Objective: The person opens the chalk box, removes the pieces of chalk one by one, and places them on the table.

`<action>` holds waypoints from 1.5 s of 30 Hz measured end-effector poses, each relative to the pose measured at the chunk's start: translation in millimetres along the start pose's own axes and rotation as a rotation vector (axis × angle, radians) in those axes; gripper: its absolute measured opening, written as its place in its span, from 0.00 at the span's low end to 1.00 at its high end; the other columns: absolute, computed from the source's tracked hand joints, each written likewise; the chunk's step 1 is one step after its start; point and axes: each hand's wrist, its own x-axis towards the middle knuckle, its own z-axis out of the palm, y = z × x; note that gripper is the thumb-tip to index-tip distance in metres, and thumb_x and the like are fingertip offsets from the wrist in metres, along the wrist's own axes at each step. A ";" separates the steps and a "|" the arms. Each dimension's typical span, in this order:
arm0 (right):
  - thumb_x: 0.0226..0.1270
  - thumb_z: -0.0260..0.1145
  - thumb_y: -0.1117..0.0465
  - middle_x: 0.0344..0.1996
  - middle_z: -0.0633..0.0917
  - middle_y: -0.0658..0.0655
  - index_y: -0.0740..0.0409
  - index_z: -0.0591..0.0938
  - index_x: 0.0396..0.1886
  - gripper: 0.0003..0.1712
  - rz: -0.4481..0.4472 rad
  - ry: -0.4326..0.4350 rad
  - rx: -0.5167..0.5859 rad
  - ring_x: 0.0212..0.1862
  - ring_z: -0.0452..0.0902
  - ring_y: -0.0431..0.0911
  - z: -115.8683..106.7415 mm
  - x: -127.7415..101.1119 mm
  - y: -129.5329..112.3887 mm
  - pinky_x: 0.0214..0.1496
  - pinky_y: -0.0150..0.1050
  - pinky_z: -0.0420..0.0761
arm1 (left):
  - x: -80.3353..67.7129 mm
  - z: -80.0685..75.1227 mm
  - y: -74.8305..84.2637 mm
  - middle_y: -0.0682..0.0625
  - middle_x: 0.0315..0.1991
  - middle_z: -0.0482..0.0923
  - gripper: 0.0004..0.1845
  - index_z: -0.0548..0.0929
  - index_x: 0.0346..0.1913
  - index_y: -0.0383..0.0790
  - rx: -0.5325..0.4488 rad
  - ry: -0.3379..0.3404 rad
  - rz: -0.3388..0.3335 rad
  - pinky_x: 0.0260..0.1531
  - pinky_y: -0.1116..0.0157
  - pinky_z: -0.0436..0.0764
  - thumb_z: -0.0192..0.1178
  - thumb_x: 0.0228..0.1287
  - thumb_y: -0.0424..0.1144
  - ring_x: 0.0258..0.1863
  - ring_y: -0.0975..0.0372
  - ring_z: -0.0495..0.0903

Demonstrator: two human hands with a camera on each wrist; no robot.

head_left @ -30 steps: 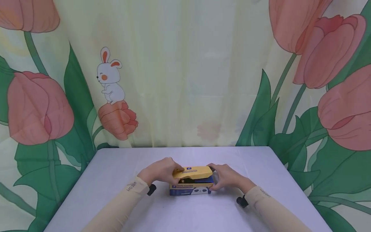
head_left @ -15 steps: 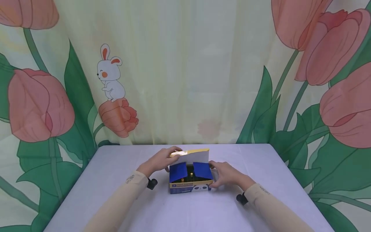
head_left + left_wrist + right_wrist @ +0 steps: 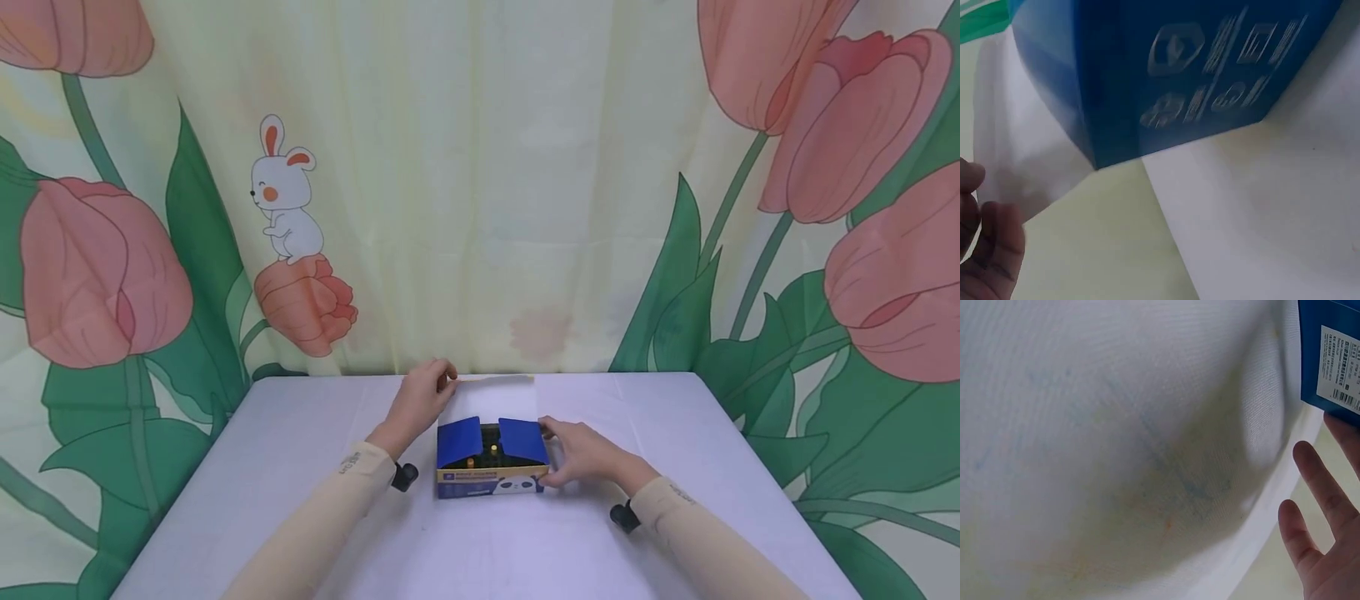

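A small cardboard box (image 3: pixel 491 482) with a blue and yellow front and a panda print stands on the table, its lid folded back. Two blue side flaps (image 3: pixel 522 442) slant up over dark contents, among which small yellow and orange tips show. My left hand (image 3: pixel 422 396) pinches the left edge of the raised lid flap (image 3: pixel 1029 137), whose white inner face shows. At the box's right end, my right hand (image 3: pixel 581 452) holds it with the thumb at the front corner and a finger at the back corner. In the right wrist view, other fingers (image 3: pixel 1325 487) are spread off the box.
A white cloth covers the table (image 3: pixel 480 554). Behind its far edge hangs a curtain (image 3: pixel 480 208) printed with tulips and a rabbit. A small black wrist camera (image 3: pixel 406 477) sits at the left wrist, another black camera (image 3: pixel 624 517) at the right.
My left hand has lifted the yellow lid up and back, away from me, uncovering the blue side flaps and the contents. My right hand has stayed at the box's right end.
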 end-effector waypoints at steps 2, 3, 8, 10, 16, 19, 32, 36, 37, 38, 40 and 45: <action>0.43 0.83 0.38 0.60 0.84 0.55 0.56 0.69 0.73 0.59 -0.007 0.006 0.008 0.63 0.79 0.54 0.5 0.3 0.4 0.67 0.59 0.75 | -1.9 1.6 1.3 0.54 0.32 0.76 0.03 0.83 0.41 0.45 -0.032 -0.035 -0.005 0.34 0.64 0.77 0.66 0.69 0.37 0.31 0.62 0.74; 0.43 0.83 0.38 0.60 0.84 0.56 0.56 0.69 0.73 0.59 -0.011 0.008 0.019 0.63 0.79 0.54 0.7 0.3 0.5 0.68 0.59 0.74 | -3.4 2.4 2.3 0.52 0.35 0.78 0.04 0.83 0.43 0.44 -0.047 -0.064 -0.013 0.38 0.62 0.79 0.65 0.69 0.37 0.34 0.61 0.76; 0.45 0.83 0.40 0.61 0.83 0.57 0.56 0.68 0.74 0.59 -0.017 0.002 0.055 0.64 0.78 0.55 1.5 -1.1 1.2 0.68 0.61 0.73 | -15.8 8.3 8.0 0.45 0.58 0.77 0.20 0.81 0.57 0.42 -0.005 -0.285 -0.033 0.58 0.52 0.79 0.63 0.71 0.51 0.57 0.53 0.76; 0.45 0.83 0.41 0.62 0.83 0.57 0.55 0.68 0.75 0.59 -0.010 0.001 0.070 0.64 0.78 0.55 1.5 -1.6 0.9 0.68 0.62 0.73 | -21.2 10.9 11.2 0.42 0.63 0.75 0.27 0.79 0.60 0.42 0.039 -0.368 -0.022 0.61 0.50 0.77 0.62 0.70 0.58 0.62 0.50 0.73; 0.47 0.82 0.41 0.64 0.81 0.56 0.55 0.64 0.79 0.62 -0.002 -0.009 0.095 0.65 0.77 0.55 0.1 -3.9 -3.4 0.68 0.64 0.72 | -31.8 12.8 23.0 0.40 0.70 0.68 0.41 0.77 0.65 0.44 0.115 -0.484 -0.027 0.58 0.49 0.81 0.63 0.58 0.70 0.66 0.48 0.69; 0.47 0.81 0.37 0.66 0.80 0.56 0.54 0.63 0.80 0.64 0.002 0.004 0.088 0.65 0.76 0.55 -0.6 -6.1 -5.8 0.67 0.63 0.73 | -31.9 10.4 26.4 0.39 0.71 0.67 0.40 0.77 0.65 0.43 0.107 -0.474 -0.025 0.57 0.51 0.82 0.66 0.57 0.67 0.66 0.49 0.70; 0.65 0.73 0.49 0.26 0.76 0.43 0.49 0.78 0.39 0.13 -0.162 0.614 -0.167 0.27 0.68 0.35 -1.0 -10.4 -23.8 0.28 0.30 0.70 | -22.4 -15.4 40.0 0.48 0.61 0.79 0.19 0.81 0.58 0.46 0.245 -0.329 0.113 0.59 0.41 0.75 0.60 0.64 0.34 0.61 0.51 0.76; 0.62 0.74 0.58 0.25 0.81 0.42 0.48 0.82 0.34 0.06 -0.428 0.698 -0.265 0.24 0.75 0.34 -2.9 -9.5 -52.5 0.26 0.25 0.73 | -25.6 -20.3 47.2 0.49 0.54 0.82 0.16 0.86 0.51 0.46 0.505 -0.295 0.189 0.64 0.44 0.72 0.68 0.61 0.32 0.59 0.52 0.76; 0.63 0.74 0.57 0.29 0.84 0.43 0.49 0.84 0.37 0.06 -0.464 0.673 -0.281 0.25 0.78 0.34 -3.0 -9.2 -61.6 0.27 0.25 0.75 | -26.8 -20.9 48.1 0.50 0.53 0.82 0.15 0.87 0.51 0.46 0.573 -0.290 0.205 0.65 0.47 0.72 0.72 0.60 0.35 0.58 0.53 0.76; 0.64 0.73 0.55 0.34 0.86 0.44 0.49 0.86 0.41 0.08 -0.492 0.638 -0.296 0.26 0.81 0.35 -2.8 -8.8 -70.3 0.28 0.25 0.77 | -27.9 -21.2 48.5 0.50 0.52 0.82 0.17 0.87 0.51 0.45 0.632 -0.287 0.220 0.66 0.48 0.71 0.75 0.58 0.39 0.58 0.53 0.77; 0.67 0.71 0.51 0.45 0.88 0.46 0.48 0.87 0.50 0.14 -0.510 0.552 -0.332 0.29 0.83 0.35 -2.0 -7.8 -85.3 0.29 0.26 0.79 | -30.0 -21.0 48.1 0.49 0.52 0.83 0.21 0.88 0.52 0.44 0.727 -0.283 0.246 0.68 0.51 0.70 0.78 0.56 0.45 0.59 0.53 0.77; 0.69 0.68 0.45 0.48 0.86 0.44 0.43 0.87 0.44 0.10 -0.484 0.420 -0.443 0.26 0.79 0.31 2.4 -5.5 -103.5 0.26 0.26 0.77 | -36.1 -12.2 39.2 0.46 0.52 0.82 0.26 0.84 0.58 0.41 0.813 -0.305 0.276 0.69 0.54 0.70 0.77 0.58 0.43 0.58 0.54 0.78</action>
